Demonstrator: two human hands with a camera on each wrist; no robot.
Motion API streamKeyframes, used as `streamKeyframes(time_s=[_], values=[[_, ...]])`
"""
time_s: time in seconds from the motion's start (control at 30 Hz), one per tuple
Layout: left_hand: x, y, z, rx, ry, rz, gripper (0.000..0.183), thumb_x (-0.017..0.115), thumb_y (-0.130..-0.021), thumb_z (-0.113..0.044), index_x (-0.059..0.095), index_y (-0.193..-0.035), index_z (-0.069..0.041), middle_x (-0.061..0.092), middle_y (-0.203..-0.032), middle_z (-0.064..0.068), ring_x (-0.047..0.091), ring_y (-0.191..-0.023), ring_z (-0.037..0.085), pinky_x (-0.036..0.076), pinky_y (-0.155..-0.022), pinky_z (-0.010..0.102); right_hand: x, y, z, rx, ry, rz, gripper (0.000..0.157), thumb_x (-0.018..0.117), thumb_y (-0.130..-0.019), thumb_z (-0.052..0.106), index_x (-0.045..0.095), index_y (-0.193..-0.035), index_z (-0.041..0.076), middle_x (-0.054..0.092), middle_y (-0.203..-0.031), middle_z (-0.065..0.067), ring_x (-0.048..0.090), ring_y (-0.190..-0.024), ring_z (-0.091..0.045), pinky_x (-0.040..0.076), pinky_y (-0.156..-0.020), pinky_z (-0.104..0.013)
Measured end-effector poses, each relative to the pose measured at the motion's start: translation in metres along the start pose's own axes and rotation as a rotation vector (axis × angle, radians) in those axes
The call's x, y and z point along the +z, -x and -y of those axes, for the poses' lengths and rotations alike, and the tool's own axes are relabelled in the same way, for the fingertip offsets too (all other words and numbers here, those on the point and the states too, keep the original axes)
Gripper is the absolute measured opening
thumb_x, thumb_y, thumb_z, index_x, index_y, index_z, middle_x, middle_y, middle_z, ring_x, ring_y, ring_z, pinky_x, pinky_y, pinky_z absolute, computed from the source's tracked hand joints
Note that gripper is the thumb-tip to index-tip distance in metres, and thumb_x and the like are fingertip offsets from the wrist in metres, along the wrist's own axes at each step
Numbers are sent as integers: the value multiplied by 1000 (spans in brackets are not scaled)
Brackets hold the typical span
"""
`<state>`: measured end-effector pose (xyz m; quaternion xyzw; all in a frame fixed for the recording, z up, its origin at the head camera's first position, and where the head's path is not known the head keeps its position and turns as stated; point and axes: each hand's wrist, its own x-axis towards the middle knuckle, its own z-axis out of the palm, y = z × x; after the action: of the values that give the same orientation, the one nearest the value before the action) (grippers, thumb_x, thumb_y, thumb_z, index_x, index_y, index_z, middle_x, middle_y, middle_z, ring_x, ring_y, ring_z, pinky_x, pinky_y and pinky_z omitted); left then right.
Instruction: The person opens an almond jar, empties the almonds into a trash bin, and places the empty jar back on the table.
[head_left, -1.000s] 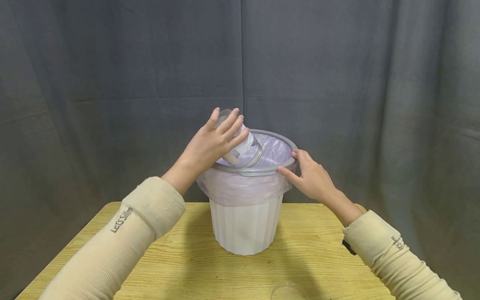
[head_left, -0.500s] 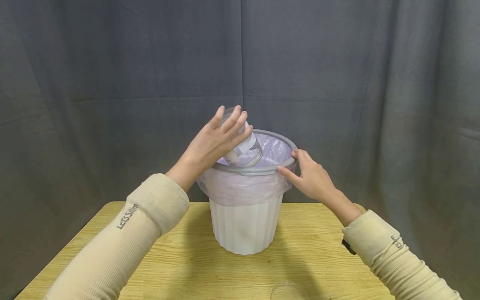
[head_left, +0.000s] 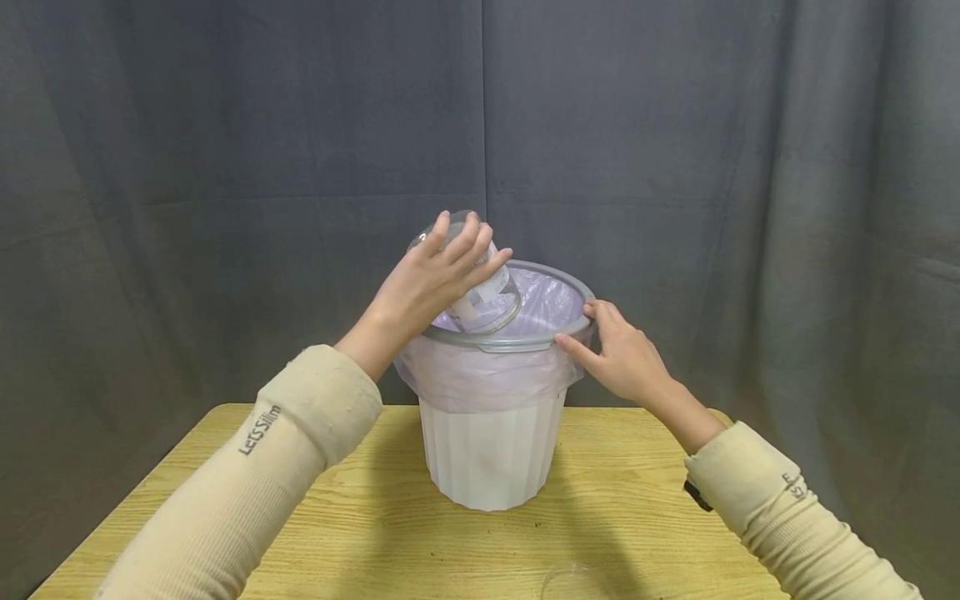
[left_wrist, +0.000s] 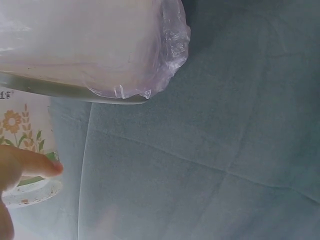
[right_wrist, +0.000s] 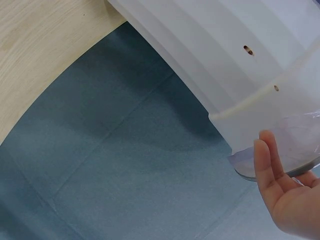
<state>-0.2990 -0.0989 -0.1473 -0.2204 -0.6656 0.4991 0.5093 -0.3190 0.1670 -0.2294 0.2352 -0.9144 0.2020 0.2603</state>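
My left hand (head_left: 431, 283) grips a clear jar (head_left: 491, 292), tipped with its mouth end down inside the rim of a white trash bin (head_left: 487, 454). The jar carries a pale label, which shows orange flowers (left_wrist: 12, 121) and green leaves in the left wrist view. A thin purple bag lines the bin and folds over its outside under a grey rim ring (head_left: 517, 342). At the rim's right side my right hand (head_left: 626, 354) holds on, thumb toward the front. In the right wrist view its fingers (right_wrist: 263, 160) lie along the bin's outer wall.
The bin stands on a wood-grain table (head_left: 337, 517). A clear round lid (head_left: 576, 575) lies at the table's front, partly cut off by the frame edge. Dark specks dot the tabletop, and a grey curtain (head_left: 637, 167) hangs behind.
My left hand has shifted slightly right and up with the jar, turning it a little steeper over the bin. My right hand stays in place on the rim.
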Motion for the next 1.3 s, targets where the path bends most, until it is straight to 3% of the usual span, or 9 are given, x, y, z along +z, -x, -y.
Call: streamKeyframes(time_s=[0.17, 0.43, 0.83, 1.07, 1.3], values=[[1, -1, 0, -6, -23, -6, 82, 65, -70, -23, 24, -140, -22, 36, -129, 13, 29, -120, 31, 22, -95, 47, 0, 0, 0, -5, -4, -6, 71, 46, -87, 51, 33, -130, -5, 42, -129, -19, 51, -104, -34, 43, -81, -47], [6, -4, -3, -18, -42, -91, 48, 54, -77, -12, 39, -123, -14, 39, -128, 11, 32, -119, 27, 27, -92, 43, 2, -1, 0, -8, 1, -14, 71, 46, -87, 50, 33, -130, -5, 43, -128, -18, 51, -105, -34, 43, -81, -47], [5, -10, 0, 77, -132, -151, 53, 52, -79, -18, 35, -129, -16, 33, -135, 11, 29, -123, 28, 28, -92, 44, 2, -1, -1, -17, 3, -10, 72, 44, -87, 52, 33, -130, -6, 43, -128, -19, 51, -103, -36, 43, -81, -47], [0, -18, 1, 28, -118, -133, 56, 55, -78, -16, 35, -130, -17, 34, -136, 11, 29, -124, 28, 28, -93, 43, 2, -1, -1, -22, 2, -19, 72, 45, -87, 51, 34, -129, -6, 43, -127, -19, 52, -101, -36, 44, -79, -47], [3, -19, -1, -42, -57, -128, 44, 48, -82, -8, 41, -125, -15, 40, -131, 10, 34, -120, 26, 30, -90, 42, 2, -1, -2, -19, 6, -20, 72, 45, -87, 51, 34, -129, -6, 43, -127, -19, 52, -102, -36, 44, -79, -47]])
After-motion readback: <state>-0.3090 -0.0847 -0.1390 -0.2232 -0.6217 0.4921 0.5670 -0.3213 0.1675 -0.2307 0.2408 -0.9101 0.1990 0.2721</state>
